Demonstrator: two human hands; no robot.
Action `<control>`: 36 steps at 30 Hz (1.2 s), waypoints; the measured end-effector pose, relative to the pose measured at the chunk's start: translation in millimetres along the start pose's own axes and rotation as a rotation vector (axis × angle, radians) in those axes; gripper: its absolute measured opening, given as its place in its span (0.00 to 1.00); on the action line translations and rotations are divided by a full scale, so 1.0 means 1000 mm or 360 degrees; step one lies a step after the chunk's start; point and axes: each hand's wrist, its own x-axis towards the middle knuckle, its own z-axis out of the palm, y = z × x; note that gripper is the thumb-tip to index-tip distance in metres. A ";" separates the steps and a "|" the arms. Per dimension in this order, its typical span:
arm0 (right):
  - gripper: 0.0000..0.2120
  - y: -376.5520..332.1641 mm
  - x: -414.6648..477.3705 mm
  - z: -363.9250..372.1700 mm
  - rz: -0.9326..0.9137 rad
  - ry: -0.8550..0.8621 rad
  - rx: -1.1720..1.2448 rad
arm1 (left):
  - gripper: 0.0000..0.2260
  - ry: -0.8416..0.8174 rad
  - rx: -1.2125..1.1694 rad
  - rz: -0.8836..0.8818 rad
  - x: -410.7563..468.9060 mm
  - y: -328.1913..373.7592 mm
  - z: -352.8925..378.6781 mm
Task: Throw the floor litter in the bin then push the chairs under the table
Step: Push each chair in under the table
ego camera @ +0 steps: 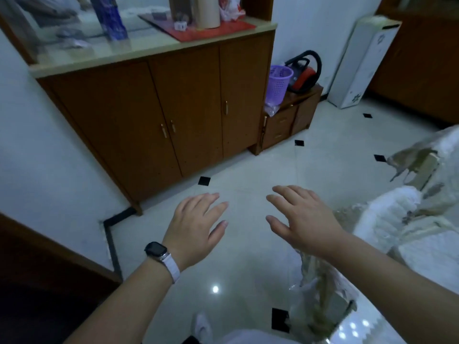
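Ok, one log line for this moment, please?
left hand: open, empty | right hand: open, empty | both above floor | purple basket: on low cabinet

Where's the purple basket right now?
Head view, upper centre-right: the purple basket stands on the low drawer unit, between the big wooden cabinet and the red vacuum cleaner.

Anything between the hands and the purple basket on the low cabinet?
Nothing visible. The left hand and right hand hover open above tiled floor, which runs bare to the low cabinet bearing the purple basket. The cloth-covered furniture stands off to the right.
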 end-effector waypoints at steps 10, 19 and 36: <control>0.22 -0.020 0.095 0.025 0.0189 0.0035 -0.0039 | 0.17 0.0045 -0.0164 0.0295 0.092 -0.112 0.019; 0.21 0.058 0.159 0.062 0.0317 0.0145 -0.0077 | 0.16 -0.0103 -0.0157 0.0533 0.212 -0.132 0.076; 0.19 0.280 0.213 0.051 0.0871 0.0383 -0.0248 | 0.16 -0.0172 -0.0277 0.1294 0.501 -0.029 0.184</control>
